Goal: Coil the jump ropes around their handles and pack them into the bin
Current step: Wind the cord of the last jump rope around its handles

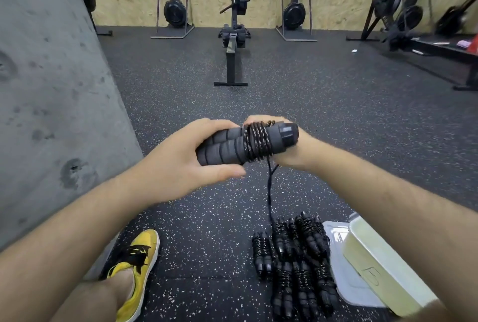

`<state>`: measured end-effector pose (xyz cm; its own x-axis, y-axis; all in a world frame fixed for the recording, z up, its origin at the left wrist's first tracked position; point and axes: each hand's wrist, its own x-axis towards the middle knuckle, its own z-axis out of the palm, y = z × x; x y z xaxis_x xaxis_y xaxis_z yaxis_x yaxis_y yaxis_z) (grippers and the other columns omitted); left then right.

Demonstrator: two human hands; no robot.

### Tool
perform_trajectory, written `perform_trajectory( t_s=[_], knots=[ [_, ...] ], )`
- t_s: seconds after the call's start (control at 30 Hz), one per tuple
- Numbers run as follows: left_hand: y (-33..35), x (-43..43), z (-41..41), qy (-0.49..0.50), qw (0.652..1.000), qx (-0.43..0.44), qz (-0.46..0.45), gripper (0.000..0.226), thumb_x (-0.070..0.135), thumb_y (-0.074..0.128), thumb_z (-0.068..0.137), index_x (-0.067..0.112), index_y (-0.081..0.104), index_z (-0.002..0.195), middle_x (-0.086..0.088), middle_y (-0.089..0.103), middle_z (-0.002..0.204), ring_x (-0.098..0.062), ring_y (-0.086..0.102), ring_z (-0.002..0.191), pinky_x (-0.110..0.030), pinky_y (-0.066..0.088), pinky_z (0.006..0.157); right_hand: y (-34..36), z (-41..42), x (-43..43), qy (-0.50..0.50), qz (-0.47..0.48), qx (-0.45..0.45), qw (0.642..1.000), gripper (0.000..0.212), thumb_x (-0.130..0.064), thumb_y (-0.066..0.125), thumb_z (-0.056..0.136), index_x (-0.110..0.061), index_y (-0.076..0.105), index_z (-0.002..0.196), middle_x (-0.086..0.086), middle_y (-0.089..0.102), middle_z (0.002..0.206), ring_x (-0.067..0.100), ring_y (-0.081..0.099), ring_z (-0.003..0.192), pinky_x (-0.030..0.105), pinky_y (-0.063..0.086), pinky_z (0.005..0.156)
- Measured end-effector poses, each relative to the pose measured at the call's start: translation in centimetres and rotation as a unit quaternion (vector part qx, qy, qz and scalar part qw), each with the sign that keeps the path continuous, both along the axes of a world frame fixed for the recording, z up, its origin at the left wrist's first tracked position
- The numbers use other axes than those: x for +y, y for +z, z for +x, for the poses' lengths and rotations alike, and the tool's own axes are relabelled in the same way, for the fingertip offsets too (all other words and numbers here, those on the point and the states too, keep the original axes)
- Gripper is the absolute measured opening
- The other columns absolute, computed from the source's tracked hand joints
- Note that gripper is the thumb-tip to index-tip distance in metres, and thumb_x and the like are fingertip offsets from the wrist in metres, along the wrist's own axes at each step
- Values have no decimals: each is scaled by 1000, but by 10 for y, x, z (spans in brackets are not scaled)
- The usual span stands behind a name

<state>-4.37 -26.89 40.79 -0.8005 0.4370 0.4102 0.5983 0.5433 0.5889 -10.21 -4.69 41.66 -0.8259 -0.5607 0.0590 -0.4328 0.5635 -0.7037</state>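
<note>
Two dark grey foam jump rope handles [227, 146] lie side by side in front of me, with black speckled rope [257, 142] wound several turns around them. My left hand [178, 158] grips the handles at their left end. My right hand [289, 152] is behind the capped right end, fingers on the rope. A loose length of rope [269, 192] hangs down toward the floor. Several coiled jump ropes [297, 262] lie in a pile on the floor at lower right. A pale green bin [382, 267] stands right of the pile, next to its clear lid [344, 277].
A concrete pillar [51, 89] rises at the left. My foot in a yellow shoe [137, 267] rests on the speckled rubber floor. A rowing machine [234, 37] stands ahead, with more gym machines along the plywood wall and a low bench [445, 50] at far right.
</note>
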Motion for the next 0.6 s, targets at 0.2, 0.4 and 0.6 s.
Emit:
perform_trajectory(
  t_s=[0.2, 0.4, 0.6],
  knots=[
    [2, -6, -11, 2, 997, -59, 49, 62, 53, 78, 75, 35, 59, 131, 11, 65, 127, -9, 61, 119, -36, 48, 104, -19, 8, -14, -85, -53, -38, 994, 26, -14, 40, 103, -11, 64, 92, 2, 67, 82, 10, 61, 72, 25, 46, 70],
    [-2, -3, -25, 73, 996, 36, -39, 55, 56, 77, 76, 34, 60, 122, 8, 61, 105, 0, 53, 101, -12, 37, 85, -38, 20, -47, -90, -86, -112, 986, 22, -7, 35, 103, -15, 49, 88, 1, 53, 77, 18, 58, 69, 39, 54, 74],
    [-8, -19, -41, 114, 985, 46, -121, 81, 72, 64, 74, 30, 47, 141, 6, 47, 106, -13, 49, 103, -32, 41, 94, -33, 22, -58, -109, -208, -224, 946, 25, -16, 33, 106, -14, 52, 91, 2, 45, 76, 13, 46, 61, 35, 54, 66]
  ],
)
